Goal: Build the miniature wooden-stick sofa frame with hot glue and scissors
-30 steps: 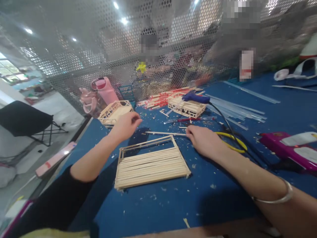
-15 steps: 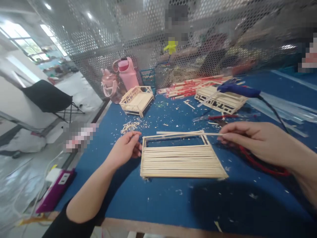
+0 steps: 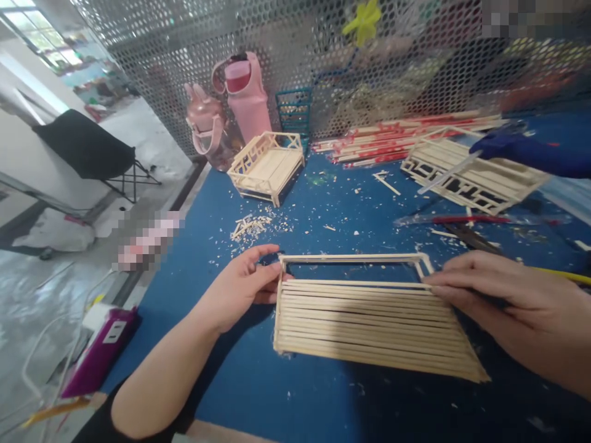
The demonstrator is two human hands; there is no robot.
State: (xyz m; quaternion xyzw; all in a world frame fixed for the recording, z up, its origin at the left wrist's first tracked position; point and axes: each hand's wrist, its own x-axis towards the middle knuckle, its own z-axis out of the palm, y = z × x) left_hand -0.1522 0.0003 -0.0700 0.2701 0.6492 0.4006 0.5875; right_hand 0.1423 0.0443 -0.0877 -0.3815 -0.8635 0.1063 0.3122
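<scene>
A rectangular frame of thin wooden sticks (image 3: 369, 320) lies before me, its near part filled with sticks side by side and an open gap along its far side. At the edge of that gap runs a wooden stick (image 3: 355, 283). My right hand (image 3: 503, 301) pinches this stick's right end beside the frame's right edge. My left hand (image 3: 249, 277) grips the frame's left edge near its far corner, thumb on the side and index finger stretched past the corner. Its lower fingers are partly hidden behind the frame.
Behind stand a small stick-built bench (image 3: 272, 166) and another stick model (image 3: 475, 169), with a blue glue gun (image 3: 530, 154) over it. Red-wrapped stick bundles (image 3: 406, 138), a pink bottle (image 3: 249, 104) and wood scraps (image 3: 252, 226) lie around. A perforated metal screen (image 3: 161, 67) bounds the back.
My right hand has brought the stick from above the frame's far bar down to the edge of the filled part. My left hand has closed on the frame's left edge. The view has shifted closer.
</scene>
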